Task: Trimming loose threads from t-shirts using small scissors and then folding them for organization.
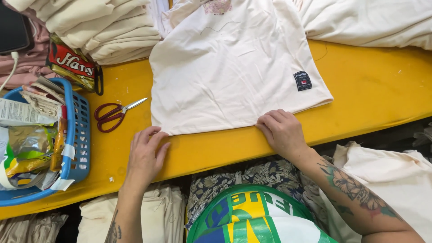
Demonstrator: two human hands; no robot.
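Hands [146, 155] flat at cream shirt [229, 72] hem, scissors [114, 114] near

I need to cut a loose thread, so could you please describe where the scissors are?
On the yellow table, look between the blue basket and the cream shirt. The scissors lie there above the left hand, the only thing with dark red handles.

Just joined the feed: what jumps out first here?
A cream T-shirt lies spread flat on the bright yellow table, the left hand and right hand resting at its hem. Red-handled scissors lie to its left, beside a blue basket stuffed with wrappers.
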